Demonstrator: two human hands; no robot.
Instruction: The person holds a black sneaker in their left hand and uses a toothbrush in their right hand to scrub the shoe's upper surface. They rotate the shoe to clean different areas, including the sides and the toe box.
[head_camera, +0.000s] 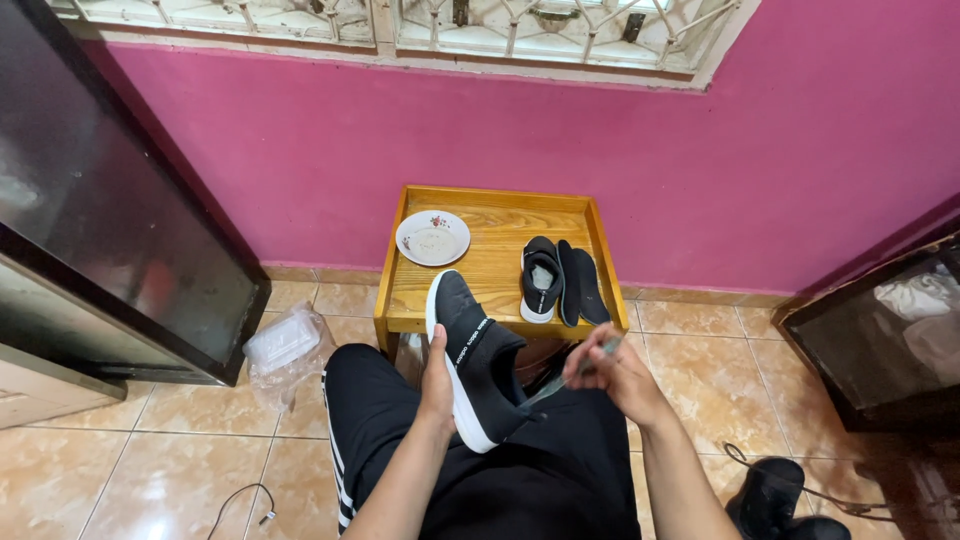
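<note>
Head view: left hand (436, 385) gripped black slip-on shoe (473, 357) by white sole, over lap. Right hand (612, 372) pinched thin tool (560, 383), tip at shoe opening; step judged interior work, calling for steady aim. Second shoe (541, 279), insoles (582, 283), floral plate (432, 238) on wooden tray table (500, 215). Clear plastic container (283, 341) on floor, left.

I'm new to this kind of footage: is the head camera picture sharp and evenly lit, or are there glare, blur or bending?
Head view: mostly sharp; the right hand and the thin tool it holds look slightly blurred; the floor tiles show soft glare; the dark cabinet reflects light; the window sill bows, a wide-lens distortion; the left hand on the black shoe is clear.
</note>
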